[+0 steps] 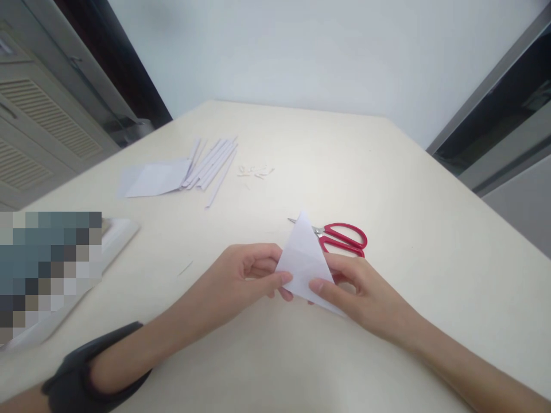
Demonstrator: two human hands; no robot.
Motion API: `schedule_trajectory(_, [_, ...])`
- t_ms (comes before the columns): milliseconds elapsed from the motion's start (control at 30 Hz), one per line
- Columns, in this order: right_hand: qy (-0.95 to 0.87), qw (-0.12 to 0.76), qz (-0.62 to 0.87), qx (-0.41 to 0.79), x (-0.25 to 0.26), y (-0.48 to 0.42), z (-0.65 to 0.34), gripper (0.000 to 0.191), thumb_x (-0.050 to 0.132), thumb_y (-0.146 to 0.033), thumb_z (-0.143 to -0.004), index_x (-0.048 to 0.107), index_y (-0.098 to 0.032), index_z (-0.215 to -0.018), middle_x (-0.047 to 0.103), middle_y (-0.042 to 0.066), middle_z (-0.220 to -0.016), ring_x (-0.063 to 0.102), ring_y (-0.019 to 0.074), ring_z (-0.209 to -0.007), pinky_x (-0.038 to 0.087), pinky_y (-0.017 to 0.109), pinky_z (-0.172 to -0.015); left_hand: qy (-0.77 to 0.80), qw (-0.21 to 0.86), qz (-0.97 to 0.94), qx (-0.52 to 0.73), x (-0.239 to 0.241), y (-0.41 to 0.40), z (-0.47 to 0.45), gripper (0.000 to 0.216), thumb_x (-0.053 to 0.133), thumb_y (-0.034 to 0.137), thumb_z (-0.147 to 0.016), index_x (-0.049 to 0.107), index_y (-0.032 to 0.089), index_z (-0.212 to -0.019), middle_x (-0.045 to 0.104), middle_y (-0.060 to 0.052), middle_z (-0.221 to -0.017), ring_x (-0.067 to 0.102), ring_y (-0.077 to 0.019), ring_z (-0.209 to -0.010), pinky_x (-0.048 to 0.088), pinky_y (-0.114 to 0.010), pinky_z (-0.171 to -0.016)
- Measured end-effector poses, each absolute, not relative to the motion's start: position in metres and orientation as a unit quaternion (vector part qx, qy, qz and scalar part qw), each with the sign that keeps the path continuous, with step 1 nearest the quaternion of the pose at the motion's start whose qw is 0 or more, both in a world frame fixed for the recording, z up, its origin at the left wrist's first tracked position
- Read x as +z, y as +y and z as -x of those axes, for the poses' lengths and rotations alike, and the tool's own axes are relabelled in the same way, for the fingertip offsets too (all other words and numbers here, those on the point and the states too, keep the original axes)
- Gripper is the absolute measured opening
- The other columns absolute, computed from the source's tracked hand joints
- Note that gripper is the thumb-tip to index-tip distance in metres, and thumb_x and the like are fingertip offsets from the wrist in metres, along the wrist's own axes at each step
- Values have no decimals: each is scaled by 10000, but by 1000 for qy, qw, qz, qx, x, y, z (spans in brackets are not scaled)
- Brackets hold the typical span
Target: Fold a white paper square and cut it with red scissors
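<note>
Between my two hands is a white sheet of paper (303, 252), shaped like a triangle with one point facing away from me. My left hand (258, 272) pinches its left lower edge, thumb on top and fingers beneath. On the other side my right hand (350, 287) grips the lower right part, its thumb flat on the paper. Just behind the paper lie red-handled scissors (344, 238), with the blades pointing left and partly covered by it. The fingers under the paper are partly hidden.
Rolled paper strips (215, 163) lie at the back left, beside flat white sheets (157, 176). Small paper scraps (256, 171) are scattered to their right. A white-edged object with a blurred-out surface (116, 235) sits at the left on the table (430, 229). A wall (301, 51) stands behind.
</note>
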State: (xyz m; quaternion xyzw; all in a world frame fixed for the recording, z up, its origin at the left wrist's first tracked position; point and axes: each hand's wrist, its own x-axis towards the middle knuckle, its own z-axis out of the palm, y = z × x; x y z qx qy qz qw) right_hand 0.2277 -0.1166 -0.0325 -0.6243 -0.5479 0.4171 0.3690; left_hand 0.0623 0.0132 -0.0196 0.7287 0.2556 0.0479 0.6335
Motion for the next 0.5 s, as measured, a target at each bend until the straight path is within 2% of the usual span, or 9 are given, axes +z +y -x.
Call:
schedule_trajectory(100, [-549, 350, 642, 405, -33, -115, -229, 272, 465, -326, -961, 640, -176, -818, 677, 47, -841, 593, 180, -707, 412, 277, -557, 249, 624, -740, 27, -19, 12, -62, 136, 587, 201, -872, 720, 218, -897, 758, -2, -773, 699, -166, -745, 497, -246, -676])
schedule_trajectory(233, [-548, 363, 648, 384, -34, -113, -232, 259, 517, -291, -931, 613, -175, -720, 685, 41, -828, 598, 183, -720, 442, 293, -605, 250, 617, -746, 9, -21, 8, -63, 145, 587, 172, -855, 719, 229, -872, 756, 17, -762, 707, -162, -730, 503, -233, -663])
schedule_trajectory(400, [-549, 383, 660, 342, -33, -114, -232, 177, 573, -272, -904, 694, -196, -799, 663, 20, -744, 557, 173, -663, 421, 282, -564, 245, 608, -755, 14, -22, 8, -62, 114, 592, 194, -850, 701, 226, -858, 760, 15, -791, 718, -168, -744, 506, -230, -664])
schedule_trajectory(500, [-551, 396, 651, 341, -33, -114, -232, 216, 556, -282, -916, 688, -197, -767, 661, 20, -746, 562, 174, -664, 414, 277, -556, 244, 600, -762, 15, -21, 7, -61, 113, 587, 204, -850, 699, 221, -857, 760, 9, -774, 718, -175, -735, 508, -240, -674])
